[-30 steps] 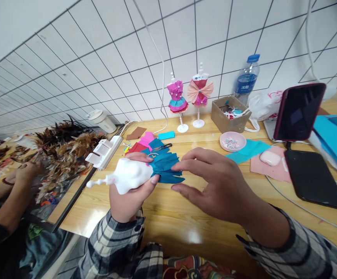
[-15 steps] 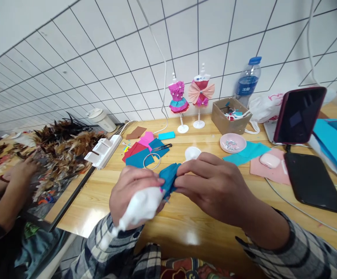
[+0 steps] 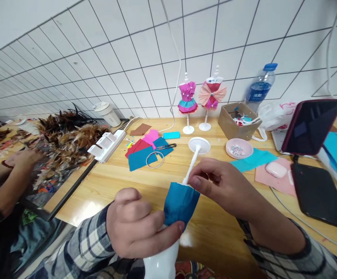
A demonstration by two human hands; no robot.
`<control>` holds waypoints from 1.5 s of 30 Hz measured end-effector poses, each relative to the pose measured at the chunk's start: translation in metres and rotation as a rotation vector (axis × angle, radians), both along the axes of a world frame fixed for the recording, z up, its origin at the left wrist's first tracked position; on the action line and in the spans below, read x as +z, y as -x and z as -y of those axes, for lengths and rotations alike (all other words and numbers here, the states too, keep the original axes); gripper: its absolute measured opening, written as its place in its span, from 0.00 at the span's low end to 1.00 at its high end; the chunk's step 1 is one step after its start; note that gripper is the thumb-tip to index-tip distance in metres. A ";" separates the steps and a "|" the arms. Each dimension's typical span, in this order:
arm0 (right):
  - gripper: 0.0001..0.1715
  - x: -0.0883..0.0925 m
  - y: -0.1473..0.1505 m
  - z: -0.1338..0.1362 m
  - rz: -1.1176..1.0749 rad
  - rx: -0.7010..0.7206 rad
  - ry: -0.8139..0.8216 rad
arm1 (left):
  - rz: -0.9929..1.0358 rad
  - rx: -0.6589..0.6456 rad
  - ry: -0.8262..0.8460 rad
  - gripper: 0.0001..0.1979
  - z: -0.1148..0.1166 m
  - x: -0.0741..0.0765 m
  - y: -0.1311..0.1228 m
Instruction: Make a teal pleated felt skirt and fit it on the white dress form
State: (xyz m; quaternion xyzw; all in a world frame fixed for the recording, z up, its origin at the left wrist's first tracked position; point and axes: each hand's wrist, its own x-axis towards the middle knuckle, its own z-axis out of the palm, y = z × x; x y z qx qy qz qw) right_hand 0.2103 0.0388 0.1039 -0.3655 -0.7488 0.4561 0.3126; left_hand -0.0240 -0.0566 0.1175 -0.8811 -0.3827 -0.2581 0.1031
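Note:
A small white mannequin [image 3: 163, 262] is tipped over, its torso toward me and its thin pole and round base [image 3: 200, 145] pointing away. Blue fabric [image 3: 181, 202] wraps around the pole end of the torso. My left hand [image 3: 139, 226] is closed around the torso, with the thumb lying against the fabric. At the fabric's far edge, beside the pole, the thumb and fingers of my right hand [image 3: 223, 186] are pinched together. The fingertips partly hide the edge there. Small snips [image 3: 165, 147] and a ring-shaped bangle [image 3: 155, 159] lie beyond on blue fabric pieces [image 3: 141, 158].
Two dressed mini mannequins [image 3: 187, 97] stand by the tiled wall. Nearby are a cardboard box [image 3: 238, 126], a pink bead dish [image 3: 239, 148], a water bottle [image 3: 260, 87] and phones [image 3: 321, 193]. A power strip [image 3: 107, 145] lies left; another person's hands [image 3: 24, 159] rest among feathers.
The mannequin has turned so its pole and base now show, pointing away. The bunched blue fabric now lies smooth around the torso. My right hand has shifted to the fabric's far edge.

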 end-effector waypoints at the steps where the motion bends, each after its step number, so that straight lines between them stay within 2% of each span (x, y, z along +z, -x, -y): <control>1: 0.23 -0.001 0.002 0.001 0.021 0.007 0.050 | -0.036 -0.051 -0.043 0.15 0.000 0.000 -0.002; 4: 0.15 -0.003 0.007 0.002 0.081 0.036 0.147 | -0.098 -0.147 -0.109 0.15 -0.003 -0.003 -0.004; 6: 0.09 -0.002 0.007 0.002 0.073 0.073 0.176 | -0.109 -0.149 -0.088 0.15 -0.005 -0.008 -0.005; 8: 0.06 -0.002 0.006 0.001 0.056 0.100 0.190 | -0.124 -0.152 -0.064 0.15 -0.005 -0.012 -0.006; 11: 0.07 -0.003 0.004 0.000 0.084 0.056 0.097 | -0.149 -0.165 -0.045 0.15 -0.004 -0.016 -0.010; 15: 0.15 -0.008 0.005 -0.001 0.178 0.029 -0.096 | -0.175 -0.183 -0.046 0.15 -0.005 -0.012 -0.015; 17: 0.16 -0.008 0.006 0.000 0.179 0.052 -0.095 | -0.192 -0.209 -0.059 0.14 -0.006 -0.010 -0.016; 20: 0.09 -0.005 0.009 0.003 0.139 0.023 -0.050 | -0.206 -0.236 -0.063 0.15 -0.009 -0.009 -0.015; 23: 0.07 -0.001 0.009 0.004 0.150 -0.007 -0.048 | -0.212 -0.223 -0.042 0.16 -0.011 -0.010 -0.015; 28: 0.05 -0.001 0.008 0.004 0.141 0.092 0.014 | -0.200 -0.260 -0.048 0.13 -0.010 -0.013 -0.019; 33: 0.04 -0.007 0.011 0.003 0.111 0.053 -0.082 | -0.101 -0.249 0.026 0.12 -0.006 -0.014 -0.013; 35: 0.01 -0.009 0.011 0.003 0.032 -0.020 -0.179 | -0.054 -0.213 0.098 0.13 -0.010 -0.011 -0.008; 38: 0.07 -0.007 0.010 0.003 -0.151 -0.123 -0.376 | 0.015 -0.047 0.204 0.11 -0.021 -0.003 -0.003; 40: 0.06 -0.004 0.009 0.005 -0.233 -0.114 -0.476 | 0.103 0.113 0.226 0.12 -0.029 0.005 -0.005; 42: 0.05 -0.002 0.009 0.007 -0.266 -0.077 -0.531 | 0.197 0.210 0.243 0.13 -0.034 0.012 -0.009; 45: 0.05 -0.001 0.013 0.011 -0.253 -0.039 -0.544 | 0.280 0.218 0.313 0.12 -0.035 0.018 -0.015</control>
